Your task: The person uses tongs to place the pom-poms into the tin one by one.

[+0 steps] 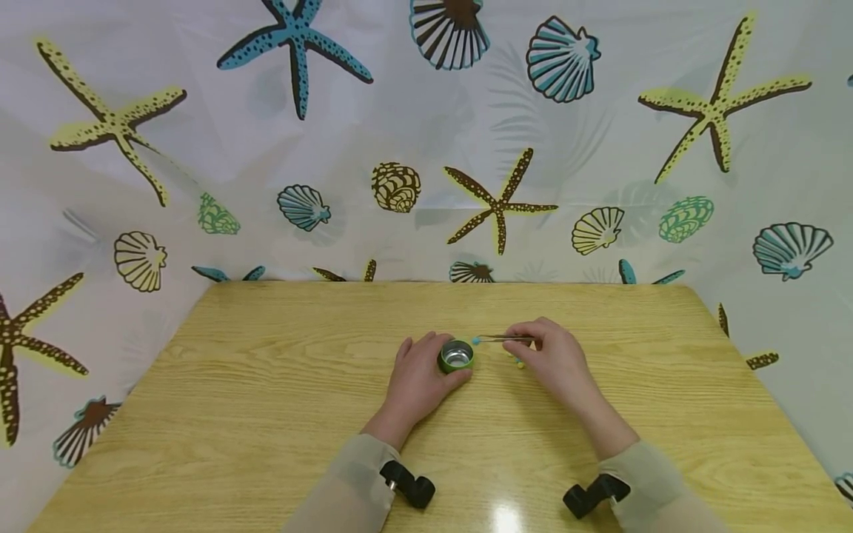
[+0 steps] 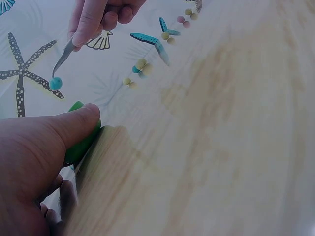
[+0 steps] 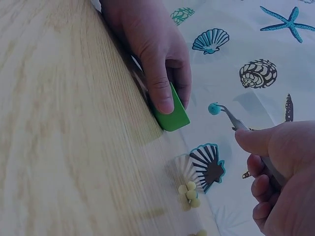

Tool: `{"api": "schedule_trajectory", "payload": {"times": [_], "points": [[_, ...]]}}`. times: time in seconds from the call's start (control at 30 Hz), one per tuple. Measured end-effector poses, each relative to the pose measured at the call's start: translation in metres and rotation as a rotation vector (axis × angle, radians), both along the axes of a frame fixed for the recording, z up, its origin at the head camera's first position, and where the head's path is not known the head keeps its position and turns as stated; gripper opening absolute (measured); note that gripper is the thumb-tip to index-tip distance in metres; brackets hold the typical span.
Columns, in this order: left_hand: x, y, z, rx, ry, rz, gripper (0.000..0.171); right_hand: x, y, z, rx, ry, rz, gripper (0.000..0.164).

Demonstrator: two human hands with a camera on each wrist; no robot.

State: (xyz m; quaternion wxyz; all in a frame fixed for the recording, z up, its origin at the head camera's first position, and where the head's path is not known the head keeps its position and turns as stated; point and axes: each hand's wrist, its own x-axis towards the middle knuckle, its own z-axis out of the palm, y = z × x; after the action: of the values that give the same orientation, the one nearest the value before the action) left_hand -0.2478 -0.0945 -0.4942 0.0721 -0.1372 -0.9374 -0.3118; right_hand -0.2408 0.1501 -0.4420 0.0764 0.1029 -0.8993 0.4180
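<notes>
My left hand (image 1: 420, 381) grips a small round green cup (image 3: 174, 118) with a shiny metal inside, standing upright on the table, thumb at its near side and fingers round the far left. In my right hand (image 1: 552, 361) is a pair of bent-tipped metal tweezers (image 3: 234, 118), pinched between thumb and fingers. Their tips hold a small blue ball (image 1: 476, 340), raised above the tabletop just right of the cup's rim. Under the right hand lie several small loose balls (image 2: 141, 64), mostly yellow, with blue and pink ones in the left wrist view.
The wood-grain table (image 1: 266, 370) reaches back to a white cloth (image 1: 373, 133) printed with starfish and shells, which hangs behind and at both sides. Black camera mounts (image 1: 408, 485) sit on both wrists.
</notes>
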Motion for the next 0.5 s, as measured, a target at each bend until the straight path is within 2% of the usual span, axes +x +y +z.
{"api": "schedule_trajectory", "payload": {"times": [0.5], "points": [[-0.001, 0.0, -0.001, 0.002, 0.007, 0.0, 0.063, -0.002, -0.012, -0.007, 0.032, -0.014, -0.017, 0.015]]}}
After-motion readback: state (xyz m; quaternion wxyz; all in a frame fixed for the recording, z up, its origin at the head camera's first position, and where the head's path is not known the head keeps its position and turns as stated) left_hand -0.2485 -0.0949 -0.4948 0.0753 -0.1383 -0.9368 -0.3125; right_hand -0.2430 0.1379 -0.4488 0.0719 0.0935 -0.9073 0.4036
